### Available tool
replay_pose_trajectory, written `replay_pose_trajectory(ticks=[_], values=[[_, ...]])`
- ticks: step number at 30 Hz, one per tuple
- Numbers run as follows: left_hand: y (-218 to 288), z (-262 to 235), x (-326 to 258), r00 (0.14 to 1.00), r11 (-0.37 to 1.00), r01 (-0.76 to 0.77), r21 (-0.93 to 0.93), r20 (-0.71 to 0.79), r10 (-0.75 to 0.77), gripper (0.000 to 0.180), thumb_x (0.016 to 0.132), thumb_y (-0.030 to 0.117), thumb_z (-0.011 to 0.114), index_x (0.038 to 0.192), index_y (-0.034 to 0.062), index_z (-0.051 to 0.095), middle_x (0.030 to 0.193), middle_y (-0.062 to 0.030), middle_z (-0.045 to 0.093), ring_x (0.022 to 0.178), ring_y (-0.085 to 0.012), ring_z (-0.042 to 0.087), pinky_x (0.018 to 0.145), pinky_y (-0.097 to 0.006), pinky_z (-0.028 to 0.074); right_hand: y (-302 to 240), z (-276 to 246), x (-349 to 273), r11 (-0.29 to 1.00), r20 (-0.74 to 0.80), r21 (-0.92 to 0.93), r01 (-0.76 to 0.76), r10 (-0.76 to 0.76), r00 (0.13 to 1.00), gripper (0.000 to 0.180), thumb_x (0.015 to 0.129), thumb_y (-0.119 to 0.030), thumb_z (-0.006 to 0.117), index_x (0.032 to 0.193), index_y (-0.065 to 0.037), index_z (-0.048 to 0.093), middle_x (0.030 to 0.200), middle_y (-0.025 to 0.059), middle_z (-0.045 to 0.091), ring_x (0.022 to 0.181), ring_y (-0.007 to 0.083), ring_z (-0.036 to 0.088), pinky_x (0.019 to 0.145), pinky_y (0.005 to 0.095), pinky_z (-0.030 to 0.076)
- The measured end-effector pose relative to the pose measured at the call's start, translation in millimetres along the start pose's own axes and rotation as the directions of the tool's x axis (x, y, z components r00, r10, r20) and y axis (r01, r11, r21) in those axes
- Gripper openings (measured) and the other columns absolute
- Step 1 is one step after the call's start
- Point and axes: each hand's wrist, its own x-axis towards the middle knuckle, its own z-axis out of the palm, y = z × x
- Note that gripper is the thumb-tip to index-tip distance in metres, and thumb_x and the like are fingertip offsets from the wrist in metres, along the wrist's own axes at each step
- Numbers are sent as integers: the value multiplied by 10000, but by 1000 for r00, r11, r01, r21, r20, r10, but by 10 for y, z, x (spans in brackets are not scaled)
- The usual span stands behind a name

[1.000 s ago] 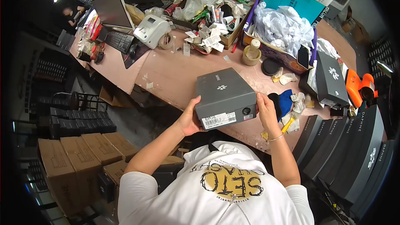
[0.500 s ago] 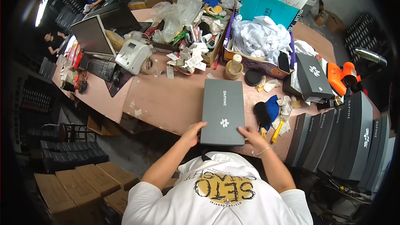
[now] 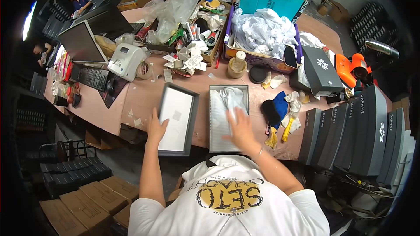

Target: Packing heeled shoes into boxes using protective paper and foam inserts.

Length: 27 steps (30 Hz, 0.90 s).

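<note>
A grey shoebox [image 3: 211, 118] stands uncovered near the table's front edge, with white tissue paper [image 3: 221, 105] lying over its contents. Whatever is under the tissue is hidden. Left of it lies its upturned grey lid [image 3: 194, 116], white inside with a small square mark. My left hand [image 3: 155, 127] grips the lid's left rim, thumb on the inner side and fingers outside. Over the box's right half is my right hand [image 3: 241, 132], slightly blurred, its fingers spread above or on the tissue; contact is hard to make out.
Grey shoeboxes [image 3: 341, 135] stand in a row at right. Beside the open box lie a black pad [image 3: 270, 112], blue cloth and a yellow-handled tool [image 3: 287, 130]. Behind are a jar [image 3: 237, 66], a paper-filled carton [image 3: 262, 32], a label printer [image 3: 127, 61] and a keyboard [image 3: 92, 78].
The lid has come off the shoebox and been set upturned to its left, exposing the tissue. My left hand moved left with it; my right hand moved over the open box.
</note>
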Motion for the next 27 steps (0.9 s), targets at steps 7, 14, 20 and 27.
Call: replay_pose_trajectory(ticks=[7,14,20,27], values=[[1514,920,-584,626,696,-717,-37,404,667,441,779,219,655,1152,10,546,1220,-192,511,1274,-347,383,1083,-487,260,750,522,573,966,23,-214,-144,152,988,454,786,-363,648,1111,-50,592,1069,176,618,1299,410,329,1033,680,116],[1161,1283,-644,888,683,-178,-708,184,422,335,805,279,682,1012,18,653,1253,-193,507,1275,-325,377,1018,-508,338,884,401,557,836,-17,416,-358,400,916,266,827,-227,514,831,15,624,895,237,636,991,374,579,909,522,386],[2035,775,-987,597,50,757,-652,720,354,743,826,690,489,1396,233,357,1274,-47,511,1160,-213,489,909,-470,441,136,-287,281,717,-340,693,-78,420,842,232,910,-119,463,1058,30,563,888,151,609,820,239,576,750,342,445],[1633,946,-789,820,99,433,-896,437,369,537,880,508,474,1252,123,518,1154,-30,594,1006,-165,590,788,-364,519,-18,-736,225,430,-223,901,67,322,920,222,870,-138,610,1032,4,555,995,121,580,937,174,558,756,293,452]])
